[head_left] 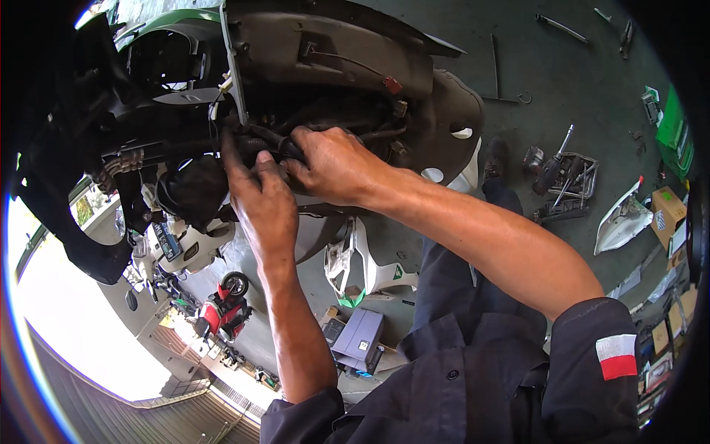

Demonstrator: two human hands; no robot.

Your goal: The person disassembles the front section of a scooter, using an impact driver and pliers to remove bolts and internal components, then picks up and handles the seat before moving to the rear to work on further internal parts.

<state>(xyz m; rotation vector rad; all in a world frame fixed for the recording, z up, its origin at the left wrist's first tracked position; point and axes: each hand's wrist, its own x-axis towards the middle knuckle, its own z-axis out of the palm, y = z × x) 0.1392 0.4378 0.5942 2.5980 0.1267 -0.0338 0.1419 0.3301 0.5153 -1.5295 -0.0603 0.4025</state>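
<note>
Both hands work inside the opened dark body of a motor scooter [333,44], among black hoses and wires. My right hand [333,164] is closed, with thumb and forefinger round a black hose [290,149]. Just left of it, my left hand [260,196] reaches up into the same gap, its forefinger stretched along the dark parts and its thumb bent in. What lies between those fingers is in shadow, and I cannot make it out. Thin wires with a pale connector [214,111] hang beside the left fingertips. A red connector [392,85] dangles from a wire farther right.
On the floor stand a white and green scooter panel [370,270] and a purple-grey box [359,337]. Metal parts [566,177], a white panel [623,218] and cardboard boxes [668,211] lie to the right. Other motorcycles, one a red motorcycle [222,307], are parked at lower left.
</note>
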